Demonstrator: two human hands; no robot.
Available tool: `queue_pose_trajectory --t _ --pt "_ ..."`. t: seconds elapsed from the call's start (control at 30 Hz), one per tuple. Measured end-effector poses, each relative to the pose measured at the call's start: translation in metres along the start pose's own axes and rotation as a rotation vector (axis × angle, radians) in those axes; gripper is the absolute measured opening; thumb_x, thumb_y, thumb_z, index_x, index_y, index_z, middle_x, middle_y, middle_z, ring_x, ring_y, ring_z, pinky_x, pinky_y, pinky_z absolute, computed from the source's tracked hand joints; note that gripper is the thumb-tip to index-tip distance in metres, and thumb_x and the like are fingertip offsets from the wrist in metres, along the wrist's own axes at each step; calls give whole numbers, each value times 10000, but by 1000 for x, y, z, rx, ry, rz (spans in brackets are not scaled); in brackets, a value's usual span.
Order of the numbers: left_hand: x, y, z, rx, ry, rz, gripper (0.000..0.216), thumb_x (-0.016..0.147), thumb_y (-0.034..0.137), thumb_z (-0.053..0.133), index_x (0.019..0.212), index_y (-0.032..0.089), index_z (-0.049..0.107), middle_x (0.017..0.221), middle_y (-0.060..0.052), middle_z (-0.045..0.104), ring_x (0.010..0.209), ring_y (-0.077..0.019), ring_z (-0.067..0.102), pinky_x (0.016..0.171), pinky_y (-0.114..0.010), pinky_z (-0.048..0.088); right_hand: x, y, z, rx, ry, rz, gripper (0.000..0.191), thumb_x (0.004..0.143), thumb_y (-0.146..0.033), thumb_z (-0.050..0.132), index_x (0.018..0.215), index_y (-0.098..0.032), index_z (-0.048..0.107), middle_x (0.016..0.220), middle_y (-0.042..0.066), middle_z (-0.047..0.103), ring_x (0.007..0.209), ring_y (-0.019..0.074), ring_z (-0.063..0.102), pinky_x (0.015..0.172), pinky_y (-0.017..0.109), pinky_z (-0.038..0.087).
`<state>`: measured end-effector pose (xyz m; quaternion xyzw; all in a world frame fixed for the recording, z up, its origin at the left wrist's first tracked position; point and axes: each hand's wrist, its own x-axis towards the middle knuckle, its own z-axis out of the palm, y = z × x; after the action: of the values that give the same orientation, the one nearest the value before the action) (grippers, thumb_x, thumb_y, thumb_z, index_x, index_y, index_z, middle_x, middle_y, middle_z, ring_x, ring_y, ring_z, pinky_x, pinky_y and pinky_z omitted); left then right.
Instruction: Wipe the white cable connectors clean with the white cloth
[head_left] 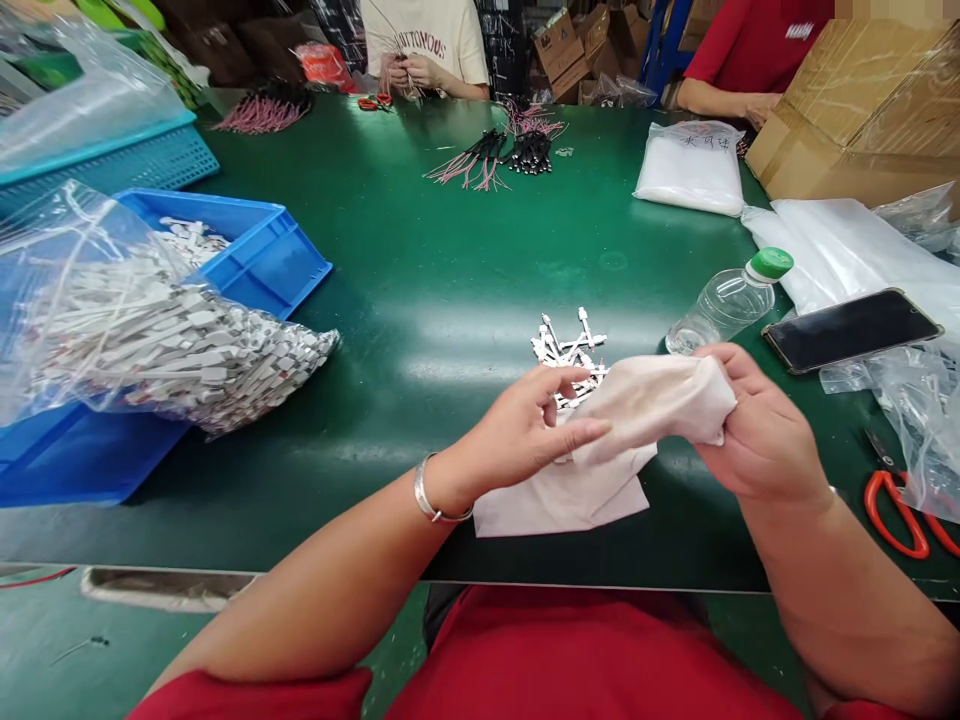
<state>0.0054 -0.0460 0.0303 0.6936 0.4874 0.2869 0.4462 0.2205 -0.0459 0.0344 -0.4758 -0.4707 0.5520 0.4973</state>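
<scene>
While most of the view is filled by a green bench (pixel 405 240), a big brown box (pixel 847 120) is set at its far right corner. By the left edge, a blue bin (pixel 281 255) is partly covered by a clear bag of white parts (pixel 172 345). Near the middle of the near edge, a pale, soft sheet (pixel 645 400) is held up by the right hand (pixel 765 430), whose fingers are squeezed around its right end. The left hand (pixel 525 420) is held loose at the left end, thumb and fingers spread; whether the sheet is pressed by that thumb cannot be told. Toward the right edge, a green-capped bottle (pixel 724 305) is placed near a black phone (pixel 855 328), and orange scissors (pixel 896 510) are laid nearer the front right corner. Just past the sheet, small white sticks (pixel 559 345) are heaped.
</scene>
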Motion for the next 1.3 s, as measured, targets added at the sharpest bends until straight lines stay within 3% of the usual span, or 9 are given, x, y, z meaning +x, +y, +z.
queue_pose_trajectory --t 0.33,0.47,0.57,0.63,0.73,0.87,1.07,1.17,1.3 --pt "-5 4 -5 -626 -316 -194 383 747 509 644 715 163 483 641 24 503 573 -88 437 536 -209 330 4 -1 0 22 -241 172 548 852 -710 286 680 -224 471 579 -14 452 508 146 453 515 286 412" --pt "-11 13 -9 -631 -388 -250 409 709 535 674 770 158 528 615 26 508 510 -72 395 472 -197 282 7 7 -4 -182 -270 -96 497 750 -694 562 690 -201 568 1076 80 619 1037 238 568 890 361 449" --pt "-13 17 -7 -531 -480 -232 389 726 512 665 735 137 558 611 26 499 525 -68 387 486 -196 288 -2 13 8 -107 -411 -147 662 612 -603 759 1152 -274 564 1341 73 493 1209 250 484 1000 389 396" --pt "-14 18 -6 -441 -482 -205 357 761 472 644 706 129 561 627 22 510 550 -71 400 503 -195 295 -10 13 18 -92 -571 -15 772 618 -545 781 1286 -291 486 1218 60 580 1049 225 588 894 363 474" --pt "-13 17 -7 -343 -393 -206 308 769 430 650 753 131 579 654 20 525 570 -74 403 505 -197 287 -16 7 22 -328 -655 72 278 794 -391 663 1000 -205 672 822 0 648 788 168 627 723 273 496" --pt "-13 12 -11 -309 -325 -215 319 735 430 685 814 138 581 636 32 497 569 -82 389 515 -208 286 -14 -3 9 -409 -763 202 301 844 -426 577 728 -161 660 608 -26 548 503 102 567 458 195 421" --pt "-8 6 5 -304 -220 -141 351 783 480 621 728 145 533 653 22 480 620 -102 410 583 -228 320 -6 0 10 58 -426 -18 291 731 -452 701 830 -180 669 1046 73 642 987 202 608 870 327 480" --pt "-5 4 14 -219 -193 -144 349 807 484 579 726 147 539 657 24 468 615 -104 397 582 -228 321 0 -1 8 359 -271 83 294 755 -480 664 852 -214 582 854 18 665 796 167 638 777 338 518" --pt "-3 3 13 -185 -151 -154 335 833 483 540 767 155 536 672 20 466 611 -107 402 571 -229 335 15 -13 -21 217 216 -250 309 778 -431 656 769 -252 405 589 -88 462 476 93 455 520 242 453"
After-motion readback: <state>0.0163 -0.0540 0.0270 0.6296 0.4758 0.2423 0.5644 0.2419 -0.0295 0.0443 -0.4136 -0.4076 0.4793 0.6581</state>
